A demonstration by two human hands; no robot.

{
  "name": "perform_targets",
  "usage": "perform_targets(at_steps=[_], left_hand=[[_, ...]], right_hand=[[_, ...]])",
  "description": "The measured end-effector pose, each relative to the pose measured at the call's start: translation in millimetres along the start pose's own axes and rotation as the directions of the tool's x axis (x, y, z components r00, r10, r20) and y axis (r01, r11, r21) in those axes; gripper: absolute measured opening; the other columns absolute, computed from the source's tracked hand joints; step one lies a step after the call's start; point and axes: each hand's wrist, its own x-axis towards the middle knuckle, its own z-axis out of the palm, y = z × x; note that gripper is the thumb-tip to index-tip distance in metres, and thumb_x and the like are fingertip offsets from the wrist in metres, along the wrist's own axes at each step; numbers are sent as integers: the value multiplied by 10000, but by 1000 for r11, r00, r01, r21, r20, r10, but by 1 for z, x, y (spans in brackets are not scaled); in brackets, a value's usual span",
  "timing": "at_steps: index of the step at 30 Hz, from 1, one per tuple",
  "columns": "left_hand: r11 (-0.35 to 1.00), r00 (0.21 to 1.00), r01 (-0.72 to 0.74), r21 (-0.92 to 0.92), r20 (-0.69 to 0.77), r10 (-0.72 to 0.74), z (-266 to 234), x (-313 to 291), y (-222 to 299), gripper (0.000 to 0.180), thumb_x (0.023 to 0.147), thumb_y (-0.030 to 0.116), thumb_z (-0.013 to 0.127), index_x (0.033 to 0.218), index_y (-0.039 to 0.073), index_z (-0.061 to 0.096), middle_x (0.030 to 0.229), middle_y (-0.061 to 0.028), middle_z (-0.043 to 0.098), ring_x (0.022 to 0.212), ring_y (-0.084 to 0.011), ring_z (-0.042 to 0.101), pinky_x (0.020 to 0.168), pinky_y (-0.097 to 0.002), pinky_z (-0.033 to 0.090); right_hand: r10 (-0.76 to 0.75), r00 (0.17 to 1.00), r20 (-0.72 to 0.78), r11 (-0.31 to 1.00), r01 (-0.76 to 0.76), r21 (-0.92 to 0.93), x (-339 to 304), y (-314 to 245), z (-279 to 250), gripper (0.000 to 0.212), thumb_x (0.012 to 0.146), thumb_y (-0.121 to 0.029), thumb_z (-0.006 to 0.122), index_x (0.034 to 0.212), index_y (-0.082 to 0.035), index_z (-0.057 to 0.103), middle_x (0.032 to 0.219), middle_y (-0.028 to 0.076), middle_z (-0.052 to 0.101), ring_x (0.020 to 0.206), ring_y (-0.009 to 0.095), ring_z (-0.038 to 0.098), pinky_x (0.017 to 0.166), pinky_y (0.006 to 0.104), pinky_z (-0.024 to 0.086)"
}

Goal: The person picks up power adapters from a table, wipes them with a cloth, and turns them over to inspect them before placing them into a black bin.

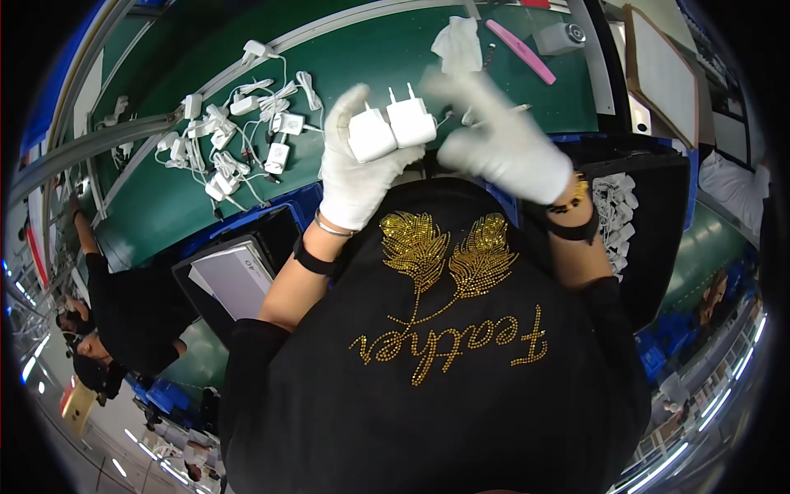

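My left hand (pixel 355 177), in a white glove, is closed around two white plug-in power adapters (pixel 411 123) held side by side, with their metal pins pointing up and away from me. Just to the right of them, my gloved right hand (pixel 514 152) is smeared by motion. Its thumb and fingers stand apart, and I see nothing held between them. A dark cable end (pixel 448 114) shows in the gap by that hand. On the green table to the left lies a loose pile of white adapters with cables (pixel 220 132).
A white cloth (pixel 458 47), a long pink strip-shaped tool (pixel 520 51) and a clear bottle (pixel 559 39) lie at the back right. A black bin (pixel 668 210) at my right holds several white bundles. Another bin at my left contains a grey-purple box (pixel 237 281). A person (pixel 136 313) works further left.
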Motion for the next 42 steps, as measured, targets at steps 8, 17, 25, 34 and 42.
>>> perform_targets(at_steps=[8,17,25,34,42], left_hand=[[416,952,170,-893,39,-304,21,6,22,1245,570,32,906,1532,-15,117,1525,-180,320,1380,-259,375,1118,-355,363],[793,938,-343,504,133,321,1,5,-8,1226,654,-62,827,1548,60,-4,1378,-164,475,1223,-247,543,1030,-359,449],[896,950,-311,317,121,287,7,5,22,1250,647,-80,810,1534,73,-57,1275,-140,526,1191,-207,547,983,-333,477],[981,999,46,-190,26,-42,-2,9,17,818,809,18,713,1485,32,253,1200,-91,534,1051,-184,567,973,-308,464],[994,999,-27,-103,33,30,11,8,15,570,971,325,579,1424,22,411,1317,-168,483,1209,-267,508,1057,-372,398]], right_hand=[[-649,760,-34,404,306,-862,59,-23,79,976,784,-787,485,1446,-73,409,1409,239,463,1352,352,409,1144,511,259],[-554,832,-33,525,319,-789,53,-1,24,706,936,-565,510,1450,-87,431,1459,179,461,1373,344,397,1136,460,305],[-378,808,-451,876,470,108,22,13,30,522,1024,-379,498,1436,-60,452,1392,161,528,1304,248,487,1093,352,374],[-154,932,-327,941,240,239,11,29,42,686,964,-411,598,1485,-41,348,1263,148,577,1130,210,584,980,314,456],[-588,739,-328,802,483,-351,32,43,70,876,862,-516,688,1496,-41,314,1204,104,579,985,185,616,807,295,525]])
